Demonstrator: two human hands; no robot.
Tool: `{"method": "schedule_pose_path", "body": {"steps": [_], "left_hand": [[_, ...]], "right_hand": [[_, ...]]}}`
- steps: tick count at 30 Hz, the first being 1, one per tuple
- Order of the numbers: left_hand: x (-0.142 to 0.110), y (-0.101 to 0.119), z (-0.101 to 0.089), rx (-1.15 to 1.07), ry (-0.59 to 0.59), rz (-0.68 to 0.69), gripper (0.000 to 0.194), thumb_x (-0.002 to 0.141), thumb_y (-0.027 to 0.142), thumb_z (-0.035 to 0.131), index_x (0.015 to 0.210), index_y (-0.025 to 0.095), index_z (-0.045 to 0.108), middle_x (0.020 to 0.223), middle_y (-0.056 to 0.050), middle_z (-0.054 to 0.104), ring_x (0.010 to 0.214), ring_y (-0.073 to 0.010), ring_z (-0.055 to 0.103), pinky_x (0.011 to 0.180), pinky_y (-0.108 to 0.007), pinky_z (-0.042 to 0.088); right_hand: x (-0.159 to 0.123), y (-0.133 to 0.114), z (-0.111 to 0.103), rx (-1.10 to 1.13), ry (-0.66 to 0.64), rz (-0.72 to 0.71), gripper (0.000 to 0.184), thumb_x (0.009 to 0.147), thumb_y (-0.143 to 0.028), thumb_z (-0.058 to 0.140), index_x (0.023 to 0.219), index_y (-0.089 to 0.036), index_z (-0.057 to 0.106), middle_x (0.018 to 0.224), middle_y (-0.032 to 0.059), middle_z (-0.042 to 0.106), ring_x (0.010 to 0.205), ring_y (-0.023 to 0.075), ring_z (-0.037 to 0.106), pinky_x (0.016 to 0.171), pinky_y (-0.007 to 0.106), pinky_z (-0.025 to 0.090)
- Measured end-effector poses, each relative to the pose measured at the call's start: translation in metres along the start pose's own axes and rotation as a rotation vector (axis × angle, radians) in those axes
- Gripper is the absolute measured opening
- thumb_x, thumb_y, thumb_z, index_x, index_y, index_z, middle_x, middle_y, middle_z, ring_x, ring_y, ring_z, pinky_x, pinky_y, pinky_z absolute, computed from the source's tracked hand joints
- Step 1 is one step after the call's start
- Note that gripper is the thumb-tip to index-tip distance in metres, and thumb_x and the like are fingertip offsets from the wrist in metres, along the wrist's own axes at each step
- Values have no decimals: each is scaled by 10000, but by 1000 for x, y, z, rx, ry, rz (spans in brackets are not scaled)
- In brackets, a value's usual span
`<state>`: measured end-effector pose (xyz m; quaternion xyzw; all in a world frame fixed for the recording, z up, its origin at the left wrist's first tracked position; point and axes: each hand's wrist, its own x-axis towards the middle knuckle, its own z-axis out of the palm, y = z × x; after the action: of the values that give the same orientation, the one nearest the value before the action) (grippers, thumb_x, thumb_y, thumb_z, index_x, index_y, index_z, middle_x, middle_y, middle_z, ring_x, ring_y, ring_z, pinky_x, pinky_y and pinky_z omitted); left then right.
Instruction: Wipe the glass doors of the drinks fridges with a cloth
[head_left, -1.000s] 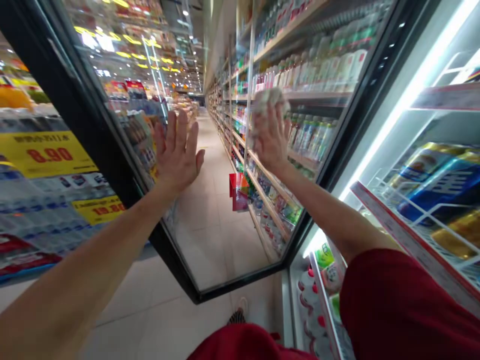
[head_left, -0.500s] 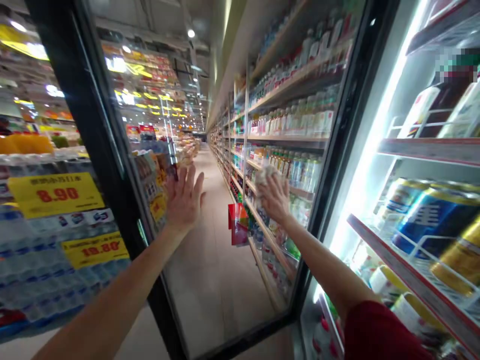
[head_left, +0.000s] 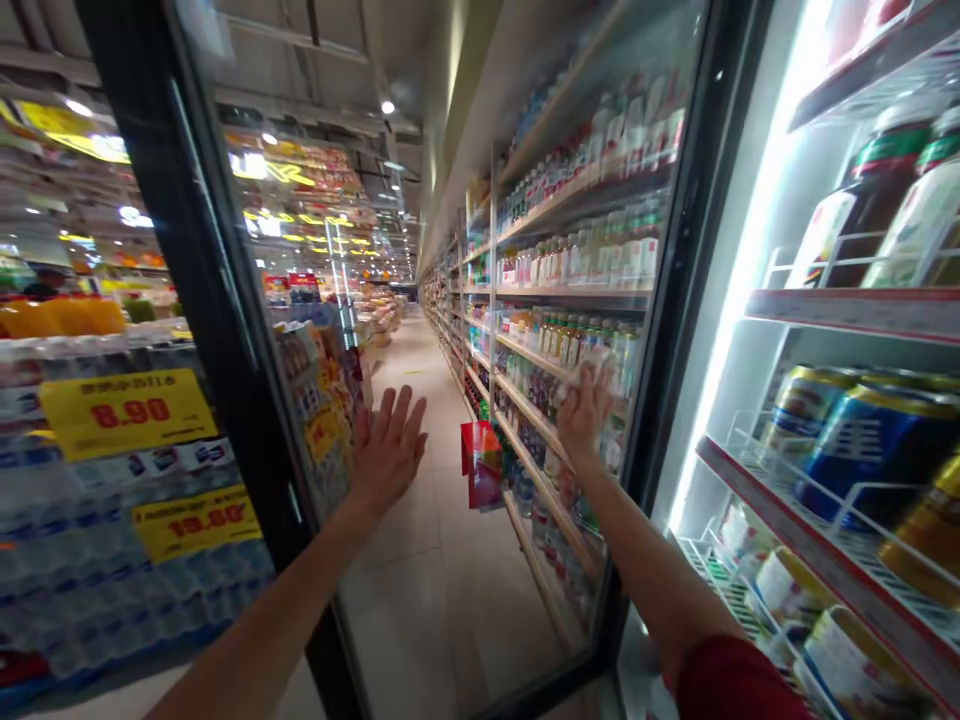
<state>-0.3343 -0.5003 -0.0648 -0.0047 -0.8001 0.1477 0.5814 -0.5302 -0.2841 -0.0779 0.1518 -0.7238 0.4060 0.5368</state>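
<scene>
An open glass door (head_left: 397, 620) with a black frame stands in front of me. My left hand (head_left: 388, 445) is at the glass on the left, fingers spread and holding nothing. Whether its palm touches the pane, I cannot tell. On the right side of the pane, my right hand (head_left: 583, 415) has a crumpled white cloth (head_left: 598, 358) under its fingers, held against the glass. The hand hides part of the cloth, and its edges are blurred.
Right of the door, a lit cooler holds blue cans (head_left: 866, 440) and dark bottles (head_left: 862, 215) on wire-fronted shelves (head_left: 847, 310). Bottled water packs (head_left: 150, 560) with yellow price signs (head_left: 127, 412) stand left. Through the glass show an aisle and drink shelves (head_left: 574, 290).
My right hand has moved to the right across the glass with the cloth. My left hand appears slightly lower and further right, while the whole view has shifted a little.
</scene>
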Motion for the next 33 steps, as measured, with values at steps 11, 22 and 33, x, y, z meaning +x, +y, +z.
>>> {"method": "schedule_pose_path", "body": {"steps": [11, 22, 33], "left_hand": [[-5, 4, -4, 82, -11, 24, 605, 865, 268, 460, 1423, 248, 226, 1443, -84, 296, 1367, -222, 190, 1139, -478, 79], [-6, 5, -4, 158, 25, 53, 622, 867, 269, 471, 1429, 240, 204, 1438, -82, 308, 1373, -216, 184, 1133, -461, 115], [-5, 6, -5, 155, 35, 62, 632, 873, 281, 466, 1433, 238, 176, 1452, -78, 271, 1375, -222, 193, 1125, -463, 127]], "right_hand": [[-25, -16, -5, 58, -48, -275, 449, 874, -288, 361, 1316, -264, 433, 1434, 112, 351, 1364, 280, 248, 1045, 598, 231], [-39, -45, -2, 152, -169, -534, 480, 859, -249, 381, 1337, -286, 393, 1409, 75, 409, 1366, 250, 253, 1079, 566, 190], [-35, -72, -2, 157, -200, -752, 499, 867, -248, 378, 1364, -282, 349, 1381, 41, 454, 1372, 198, 239, 1122, 506, 110]]}}
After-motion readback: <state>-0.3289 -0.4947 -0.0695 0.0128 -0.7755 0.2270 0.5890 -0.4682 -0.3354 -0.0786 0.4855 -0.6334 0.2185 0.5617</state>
